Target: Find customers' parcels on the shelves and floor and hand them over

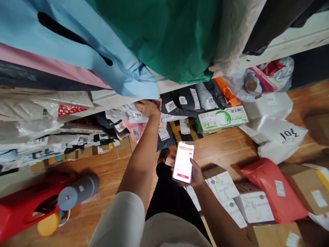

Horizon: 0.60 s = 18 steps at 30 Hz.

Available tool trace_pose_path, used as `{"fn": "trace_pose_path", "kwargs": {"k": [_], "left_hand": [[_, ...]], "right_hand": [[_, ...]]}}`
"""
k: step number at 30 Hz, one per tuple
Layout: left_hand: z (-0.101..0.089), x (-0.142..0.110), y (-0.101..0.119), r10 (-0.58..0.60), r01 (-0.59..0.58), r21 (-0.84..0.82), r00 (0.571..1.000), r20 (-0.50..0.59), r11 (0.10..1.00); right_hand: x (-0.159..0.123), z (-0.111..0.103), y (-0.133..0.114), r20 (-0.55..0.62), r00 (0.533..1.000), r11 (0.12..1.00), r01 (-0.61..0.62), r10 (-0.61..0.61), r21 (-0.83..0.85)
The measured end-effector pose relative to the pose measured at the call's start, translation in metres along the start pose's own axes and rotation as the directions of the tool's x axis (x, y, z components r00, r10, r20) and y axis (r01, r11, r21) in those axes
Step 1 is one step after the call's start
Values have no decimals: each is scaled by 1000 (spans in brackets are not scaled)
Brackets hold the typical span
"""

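Note:
My left hand (148, 108) reaches under a shelf edge, fingers extended over a pale plastic mailer (133, 112) with a label reading 7009. From this angle a grip on it does not show. Beside that hand lie a pink mailer (140, 129) marked 1001 and a dark mailer (166, 103) marked 3007. Lower down, my right hand (195, 173) is closed around a smartphone (183, 164) with its lit screen facing up. The thumb rests at the screen's right edge.
Overhead, a light blue bag (108, 37) and a green bag (177, 37) bulge past the upper shelf. A green-and-white carton (222, 119) stands right of the mailers. Boxes (223, 187) and a red parcel (275, 192) cover the right floor. A red plastic object (17, 209) is at left.

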State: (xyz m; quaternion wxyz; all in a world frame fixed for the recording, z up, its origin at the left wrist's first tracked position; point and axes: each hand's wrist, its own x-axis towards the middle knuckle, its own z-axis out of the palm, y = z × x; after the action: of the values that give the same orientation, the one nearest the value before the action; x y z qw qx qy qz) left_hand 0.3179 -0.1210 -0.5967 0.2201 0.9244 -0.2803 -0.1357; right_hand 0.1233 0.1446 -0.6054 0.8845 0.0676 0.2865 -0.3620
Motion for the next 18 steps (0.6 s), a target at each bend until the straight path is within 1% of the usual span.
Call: {"fn": "trace_pose_path", "kwargs": {"k": [1,2,3,5,7,8,9,11,13,15,18], "left_hand": [[0,4,0,-10,10,28,1000,10,1000],[0,10,-1,-11,10,48,999,31,999],[0,18,-3,1,-5,61,998,63,998],[1,35,-7,62,-71,61,989,136,996],[4,53,-12,147,-156,32,970,192,987],[6,61,-15,188,-195,13,960,207,981],[8,68,-18,228,-231,-10,950,215,973],[10,79,-25,310,-301,-72,924,223,951],[6,83,-36,395,-366,-159,891,225,917],[-8,77,-55,466,-412,-253,858,214,875],[-44,52,-99,536,-438,-417,831,151,796]], "right_hand": [[22,11,3,6,1000,1000,25,-25,15],[46,23,6,25,999,999,22,-23,38],[70,35,8,26,998,996,47,-49,73],[117,57,9,-4,987,976,159,-160,149],[155,76,2,-47,954,926,299,-297,230],[170,84,-4,-42,937,900,345,-347,268],[181,90,-13,-26,924,876,372,-383,306],[195,99,-34,-4,912,850,383,-410,362],[202,103,-52,-39,912,835,391,-409,387],[204,105,-64,-72,915,834,392,-396,387],[207,105,-67,-83,916,841,393,-392,371]]}}
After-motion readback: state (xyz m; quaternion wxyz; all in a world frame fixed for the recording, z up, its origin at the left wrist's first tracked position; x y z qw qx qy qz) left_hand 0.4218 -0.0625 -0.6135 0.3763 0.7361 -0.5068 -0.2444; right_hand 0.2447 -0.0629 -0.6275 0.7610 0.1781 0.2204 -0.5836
